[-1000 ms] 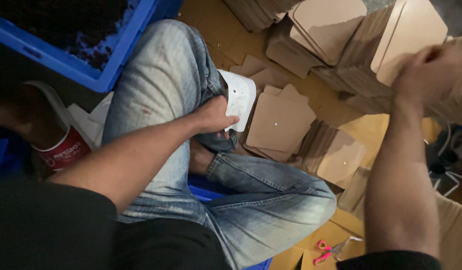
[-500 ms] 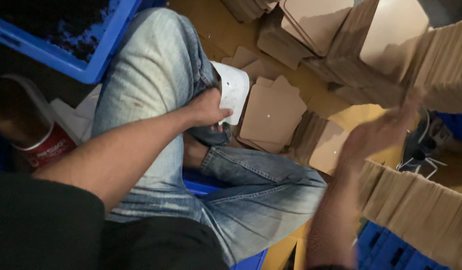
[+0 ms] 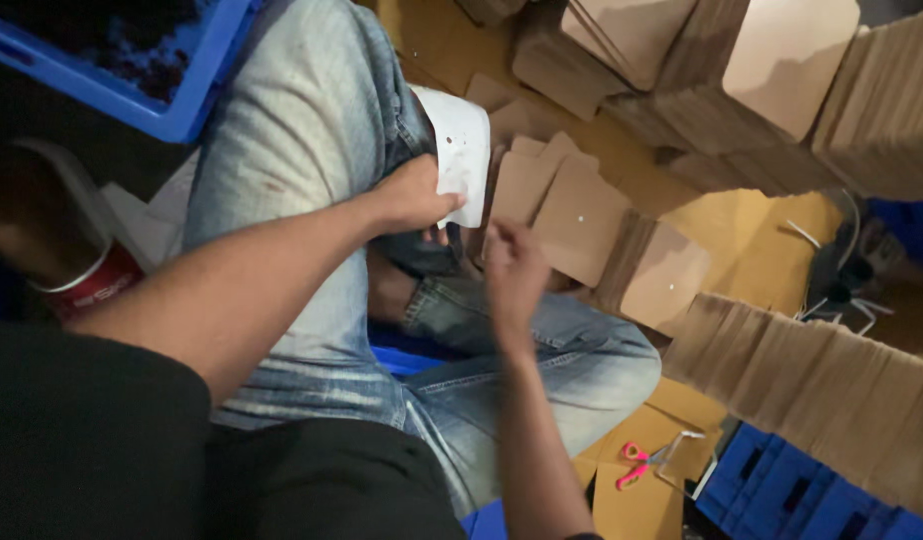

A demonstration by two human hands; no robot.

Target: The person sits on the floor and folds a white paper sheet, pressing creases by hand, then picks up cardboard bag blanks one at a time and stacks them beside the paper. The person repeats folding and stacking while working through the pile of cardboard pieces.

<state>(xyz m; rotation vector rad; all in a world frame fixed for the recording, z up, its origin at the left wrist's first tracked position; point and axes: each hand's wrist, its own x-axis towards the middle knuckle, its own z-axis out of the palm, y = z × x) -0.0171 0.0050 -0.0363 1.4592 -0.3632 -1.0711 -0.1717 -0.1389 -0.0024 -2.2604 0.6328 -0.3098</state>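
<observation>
Head view is looking down on a person sitting cross-legged in faded jeans [image 3: 312, 150] on the floor. Their left hand [image 3: 414, 196] is pinching the near edge of a white card [image 3: 460, 152] with small punched holes, the grip closed on it, and the card is resting against the bent knee, just left of the brown cardboard pieces. Their right hand [image 3: 515, 272] is hovering just right of and nearer than the white card, fingers curled loosely and holding nothing that shows; whether its grip is fully closed cannot be told because of blur. Flat brown cardboard cards [image 3: 582, 220] with rounded corners are lying just beyond that hand, one showing a small hole. Tall stacks of the same cards [image 3: 782, 60] are filling the far right, and a long row of them [image 3: 812, 380] is running along the near right. Pink-handled scissors [image 3: 637, 465] are lying on the floor near the bottom, beside a blue crate [image 3: 782, 495]. Another blue crate [image 3: 132, 60] is sitting at the far left, and a red-and-white cup [image 3: 87, 285] is standing at the left edge.
</observation>
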